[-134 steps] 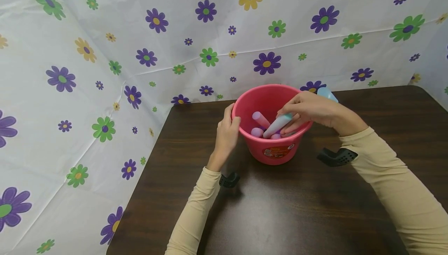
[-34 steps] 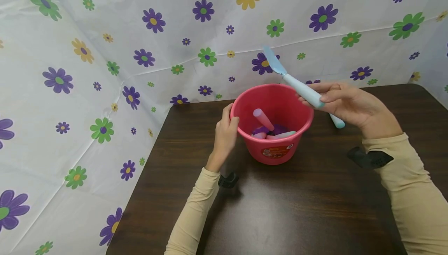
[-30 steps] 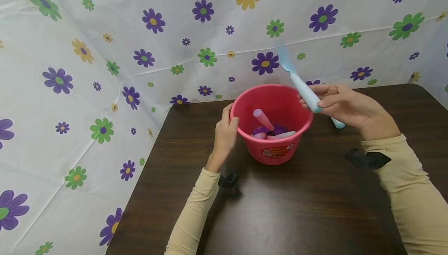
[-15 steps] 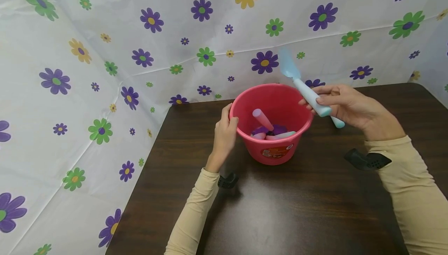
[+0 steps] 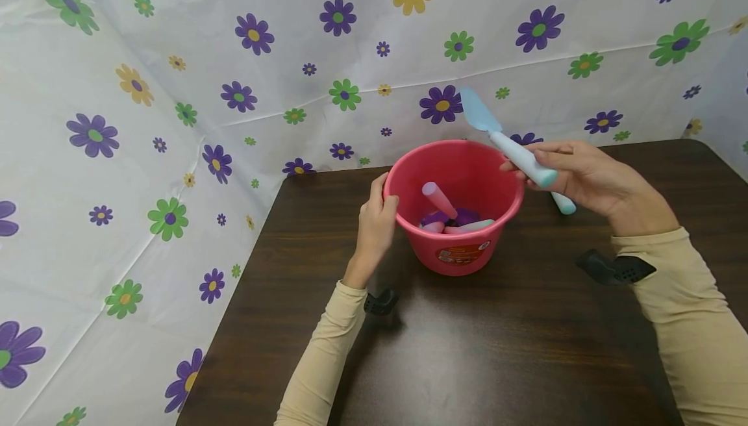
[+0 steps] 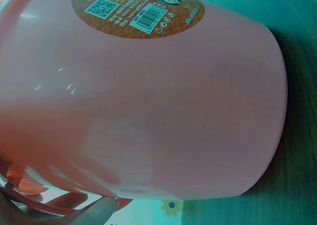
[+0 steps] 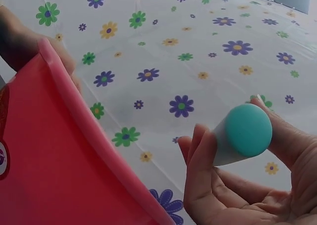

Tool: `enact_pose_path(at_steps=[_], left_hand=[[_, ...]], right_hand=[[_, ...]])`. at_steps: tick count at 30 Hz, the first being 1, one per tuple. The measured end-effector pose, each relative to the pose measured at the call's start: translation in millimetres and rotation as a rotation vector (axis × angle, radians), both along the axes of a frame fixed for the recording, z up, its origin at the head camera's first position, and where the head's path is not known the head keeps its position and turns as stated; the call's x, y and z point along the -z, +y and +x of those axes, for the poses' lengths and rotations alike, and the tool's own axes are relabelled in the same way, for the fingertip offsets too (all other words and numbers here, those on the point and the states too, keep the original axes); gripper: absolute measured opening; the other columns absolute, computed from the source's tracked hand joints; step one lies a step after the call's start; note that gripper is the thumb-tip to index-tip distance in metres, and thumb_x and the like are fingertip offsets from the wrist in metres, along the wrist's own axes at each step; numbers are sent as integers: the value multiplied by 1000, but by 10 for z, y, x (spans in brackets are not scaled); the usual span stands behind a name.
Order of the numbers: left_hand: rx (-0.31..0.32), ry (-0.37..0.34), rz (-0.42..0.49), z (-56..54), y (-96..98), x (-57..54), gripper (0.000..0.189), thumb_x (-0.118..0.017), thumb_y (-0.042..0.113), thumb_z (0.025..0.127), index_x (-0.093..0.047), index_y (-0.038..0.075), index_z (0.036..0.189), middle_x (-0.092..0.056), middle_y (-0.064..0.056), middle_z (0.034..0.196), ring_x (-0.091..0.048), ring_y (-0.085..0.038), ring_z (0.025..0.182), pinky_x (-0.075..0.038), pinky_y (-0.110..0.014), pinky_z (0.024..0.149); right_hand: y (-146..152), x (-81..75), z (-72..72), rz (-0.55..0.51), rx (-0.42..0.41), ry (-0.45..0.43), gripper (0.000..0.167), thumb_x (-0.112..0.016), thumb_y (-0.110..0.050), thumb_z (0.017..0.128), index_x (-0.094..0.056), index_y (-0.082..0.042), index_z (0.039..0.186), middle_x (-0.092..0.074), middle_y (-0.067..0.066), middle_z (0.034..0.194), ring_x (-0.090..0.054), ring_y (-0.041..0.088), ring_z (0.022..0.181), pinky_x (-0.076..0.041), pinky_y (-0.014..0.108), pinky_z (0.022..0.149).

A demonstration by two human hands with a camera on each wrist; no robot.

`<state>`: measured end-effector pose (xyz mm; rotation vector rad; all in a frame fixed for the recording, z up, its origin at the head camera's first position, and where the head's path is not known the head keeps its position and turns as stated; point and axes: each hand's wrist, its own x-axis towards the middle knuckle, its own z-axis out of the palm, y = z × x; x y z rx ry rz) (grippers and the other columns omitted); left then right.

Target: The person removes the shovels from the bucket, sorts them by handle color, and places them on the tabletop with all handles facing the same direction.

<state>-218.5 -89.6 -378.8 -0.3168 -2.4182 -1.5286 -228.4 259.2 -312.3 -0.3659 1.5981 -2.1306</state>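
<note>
A red plastic bucket (image 5: pixel 461 254) stands on the dark wooden table (image 5: pixel 497 348). My left hand (image 5: pixel 378 217) grips its left rim; a fingertip (image 6: pixel 96 211) shows under the bucket wall (image 6: pixel 163 116) in the left wrist view. Just right of the rim, my right hand (image 5: pixel 584 176) holds a pale blue utensil (image 5: pixel 517 156) with its flat blade (image 5: pixel 476 111) pointing up and left. Its teal butt end (image 7: pixel 247 131) sits between thumb and fingers. A second pale blue handle end (image 5: pixel 563 204) sticks out below that hand. Pink, purple and pale handles (image 5: pixel 439 200) lie inside the bucket.
A white sheet printed with flowers (image 5: pixel 175 121) covers the walls behind and to the left of the table. The bucket carries an orange label (image 5: pixel 461 254). Black wrist mounts (image 5: pixel 613 269) sit on both sleeves. Bare tabletop lies in front of the bucket.
My right hand came out of the bucket with the pale blue utensil and moved right. Over the last second the blade swung slightly rightward. The left hand and bucket stayed put.
</note>
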Motion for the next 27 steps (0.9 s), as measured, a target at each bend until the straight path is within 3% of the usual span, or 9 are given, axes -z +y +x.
enact_pose_path(at_steps=[9,17,27], left_hand=[[-12,0,-8,2,1,-3,52,-46,26,101,-45,10,150,-71,-16,109,-67,-23,79,-62,-37,79],[-10,-1,-10,-5,-2,4,53,-45,26,101,-45,10,151,-71,-18,107,-66,-23,77,-62,-37,78],[0,0,-4,-5,-8,6,53,-46,26,101,-44,10,151,-71,-20,107,-65,-23,75,-62,-37,77]], right_hand=[[19,26,-21,-82,-27,-3,33,-47,-10,109,-75,-12,126,-74,8,124,-70,25,112,-59,31,86],[37,12,13,-208,49,-125,31,-49,-10,108,-75,-8,125,-74,12,119,-73,27,105,-61,31,81],[74,12,19,-326,2,-196,34,-46,-5,108,-70,-5,131,-71,15,125,-72,29,107,-61,36,86]])
